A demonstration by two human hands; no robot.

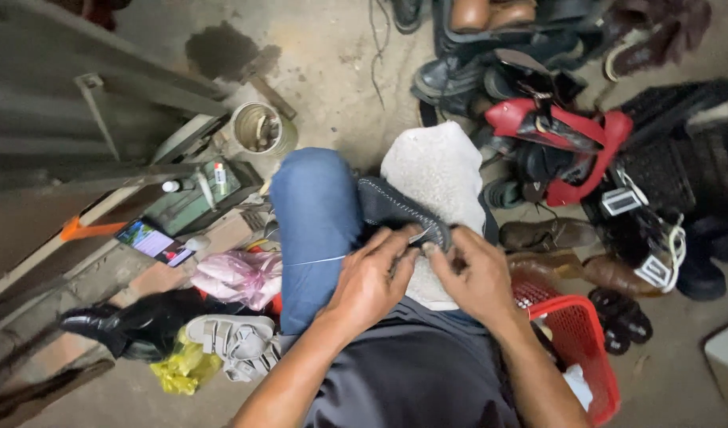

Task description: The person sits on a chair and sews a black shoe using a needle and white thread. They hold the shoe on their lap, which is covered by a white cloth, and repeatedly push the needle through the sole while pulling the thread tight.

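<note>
I sit with a dark grey shoe upper (392,208) with a stitched edge lying across my lap over a whitish fleecy cloth (435,170). My left hand (370,281) pinches the near edge of the shoe piece, and a thin white thread (316,260) runs leftwards from it over my blue-trousered knee (315,218). On the same edge, just to the right, my right hand (477,277) has its fingers closed, thumb and forefinger pressed together. Whether it holds a needle I cannot tell.
A red plastic basket (580,349) stands at my right. Behind it lies a pile of shoes and a red bag (562,135). At left are a phone (154,242), a metal tin (259,128), a pink plastic bag (241,273), grey sandals (233,339) and a black shoe (134,323).
</note>
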